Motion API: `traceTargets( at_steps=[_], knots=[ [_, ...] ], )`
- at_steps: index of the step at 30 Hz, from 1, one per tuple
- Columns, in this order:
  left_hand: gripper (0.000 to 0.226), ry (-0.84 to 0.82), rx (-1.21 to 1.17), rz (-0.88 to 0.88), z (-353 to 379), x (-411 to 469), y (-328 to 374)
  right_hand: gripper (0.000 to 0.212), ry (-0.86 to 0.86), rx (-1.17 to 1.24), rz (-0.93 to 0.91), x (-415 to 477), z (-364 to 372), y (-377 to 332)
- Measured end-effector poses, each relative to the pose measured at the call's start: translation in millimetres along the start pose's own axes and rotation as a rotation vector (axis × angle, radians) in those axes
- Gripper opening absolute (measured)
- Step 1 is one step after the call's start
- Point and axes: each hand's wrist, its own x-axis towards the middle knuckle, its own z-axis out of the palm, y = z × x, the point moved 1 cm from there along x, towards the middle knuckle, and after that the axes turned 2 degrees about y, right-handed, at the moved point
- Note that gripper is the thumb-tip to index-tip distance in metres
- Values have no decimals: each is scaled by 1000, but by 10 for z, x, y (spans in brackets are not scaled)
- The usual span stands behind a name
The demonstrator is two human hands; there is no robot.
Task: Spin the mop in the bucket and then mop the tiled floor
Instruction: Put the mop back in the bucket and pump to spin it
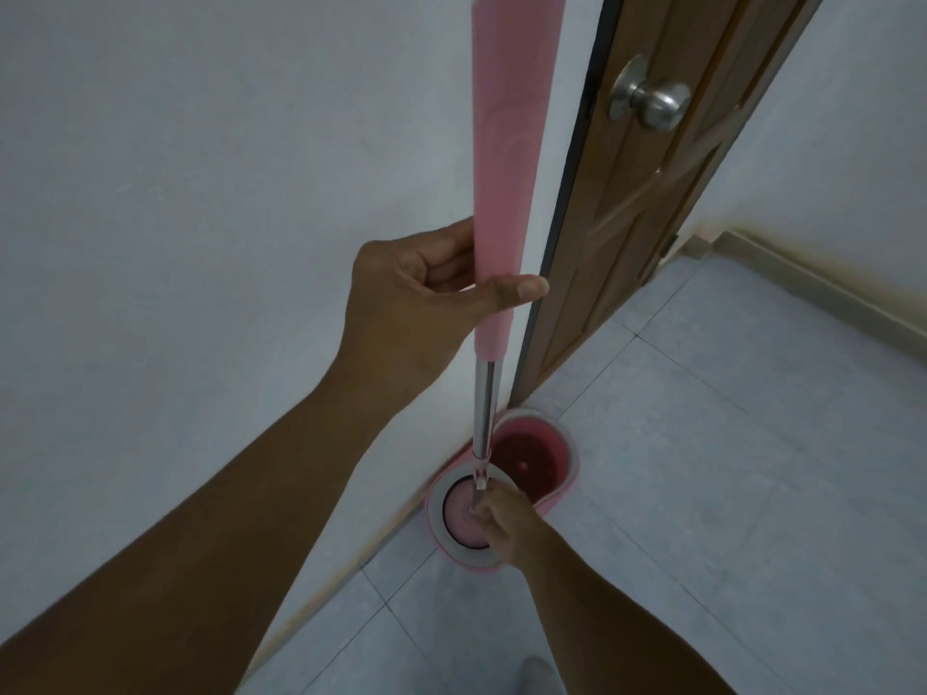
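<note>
The floor is laid with large pale grey tiles, their thin grout lines running diagonally across the view, and it meets a plain white wall on the left along a narrow light skirting. A brown panelled wooden door with a round metal knob stands next to the wall's end, and a beige skirting board runs along the far wall on the right.

A pink spin-mop bucket sits on the tiles against the base of the white wall, near the foot of the door. Its far compartment holds a dark red perforated spinner basket; the near compartment is ringed by a white collar.

The mop stands nearly upright in the near compartment, its pink grip sleeve rising out of the top of the view and a bare steel shaft below it. The left hand is wrapped around the lower end of the pink sleeve, thumb laid across the front. The right hand reaches down to the bucket and closes its fingers on the base of the shaft just above the pink mop head, which sits inside the white collar.
</note>
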Motion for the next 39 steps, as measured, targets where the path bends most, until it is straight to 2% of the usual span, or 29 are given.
traceTargets(
  at_steps=[4, 7, 11, 13, 17, 22, 29, 30, 32, 33, 36, 38, 39],
  knots=[
    [57, 50, 24, 33, -2, -26, 34, 26, -17, -61, -10, 83, -63, 68],
    [56, 63, 46, 64, 7, -42, 102, 20, -53, -164, -66, 429, -142, 256],
    [55, 75, 52, 70, 9, -48, 137, 25, -6, -155, -125, -81, -179, 62],
    [55, 83, 57, 58, 0, -60, 129, 31, -35, -32, -107, -257, -210, -21],
    [55, 89, 79, 48, 14, -110, 92, 25, -49, 291, -14, -430, -233, -154],
    [54, 17, 162, 96, 165, -193, 138, 24, -130, 583, -14, -623, -129, -333],
    [51, 46, 241, 112, 264, -172, 135, 24, -255, 843, -25, -654, -207, -364],
    [51, 60, 261, 109, 250, -159, 137, 20, -259, 766, -37, -656, -206, -377],
    [52, 83, 276, 116, 237, -145, 148, 16, -170, 415, -124, -698, -164, -464],
    [52, 93, 282, 121, 232, -136, 153, 27, -115, 211, -205, -763, -127, -535],
    [51, 111, 268, 98, 205, -102, 176, 50, -58, -109, -612, -1102, -10, -818],
    [47, 112, 242, 68, 176, -60, 181, 47, -55, -262, -882, -1402, 62, -993],
    [46, 108, 240, 63, 161, -36, 182, 40, -10, -315, -953, -1532, 81, -1077]
  ],
)
